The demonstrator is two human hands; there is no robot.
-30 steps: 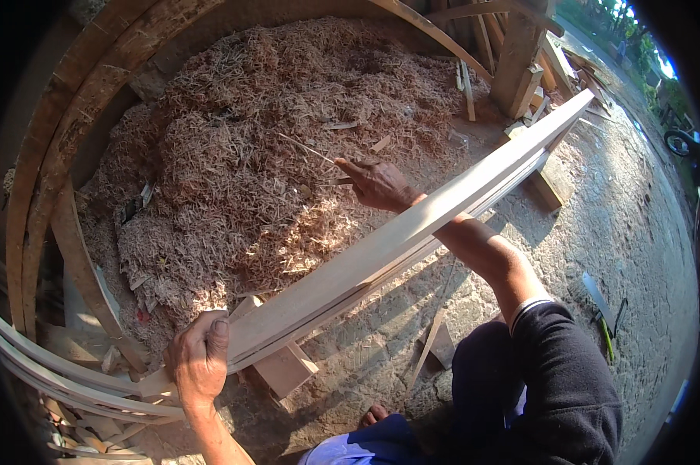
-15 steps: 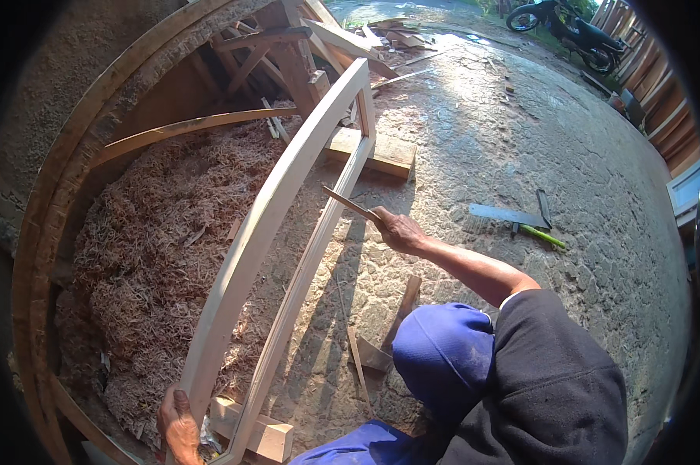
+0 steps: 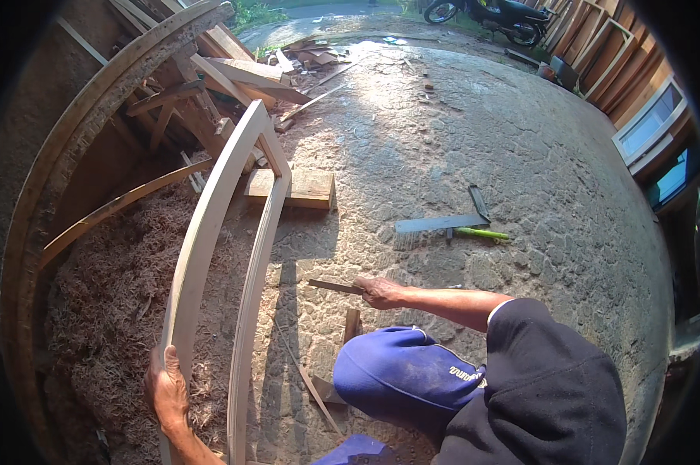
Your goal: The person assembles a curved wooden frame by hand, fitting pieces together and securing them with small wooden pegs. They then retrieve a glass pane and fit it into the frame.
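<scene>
A pale wooden frame [image 3: 192,263] with one curved outer rail and a grooved inner rail stands tilted along my left side. My left hand [image 3: 168,394] grips the curved rail near its lower part, thumb on the near face, other fingers hidden behind. In my right hand [image 3: 382,293] is a thin, flat brown strip [image 3: 332,287], perhaps a file; its kind is not clear. The strip points left toward the inner rail and stays apart from it. The frame's far end is by a thick wooden block [image 3: 307,190] on the ground.
Right of centre lie a handsaw-like blade [image 3: 435,225] and a yellow-green handled tool [image 3: 481,233]. Wood shavings [image 3: 125,325] heap at left beside a large curved wooden piece [image 3: 51,186]. Scrap boards [image 3: 249,74] pile at the back; a motorcycle [image 3: 497,19] stands far off.
My right hand has drawn the strip off the inner rail, down and nearer to me. My left hand has shifted up along the curved rail. The view has turned to the right.
</scene>
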